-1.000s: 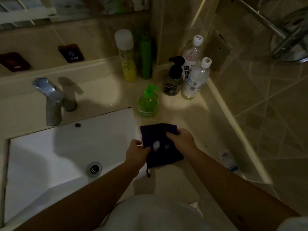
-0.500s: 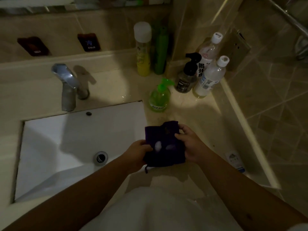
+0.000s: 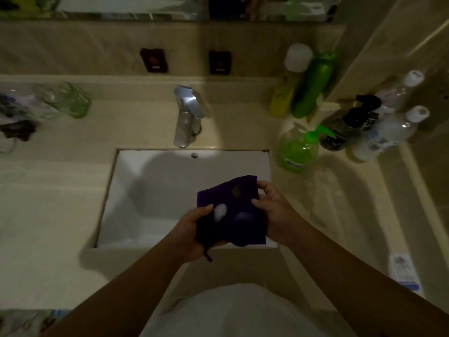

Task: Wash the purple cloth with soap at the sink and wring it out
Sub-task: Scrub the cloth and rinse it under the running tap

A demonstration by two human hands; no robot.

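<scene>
held the purple cloth (image 3: 233,210) up over the front right part of the sink (image 3: 155,181), not down in it. gripped the cloth's left side with the left hand (image 3: 194,229), fingers curled round the cloth and thumb on top. pinched the cloth's right edge with the right hand (image 3: 274,210), fingers (image 3: 263,187) bent round its upper corner. kept the cloth spread flat between both hands, most likely so the pale soap blobs (image 3: 220,212) on its top side stayed put and did not slide off. looked dry around the blobs, but too dark to tell for sure.

stood at the middle of the sink's back edge, on the desk (image 3: 48,203): the tap (image 3: 187,115), with no water seen coming out. seemed a good spot for the cloth, close under the tap's mouth for wetting and rubbing next.

sat near the sink's back right corner: the green soap pump bottle (image 3: 297,149), in easy reach of the right hand. crowded the desk's back right corner: a black pump bottle (image 3: 345,127), two clear bottles with white caps (image 3: 386,135), a yellow bottle (image 3: 284,93) and a green bottle (image 3: 312,88). rested by the desk's back left edge: a clear green cup (image 3: 73,100).

looked like the soap was on, with rubbing, rinsing and wringing yet to do.
</scene>
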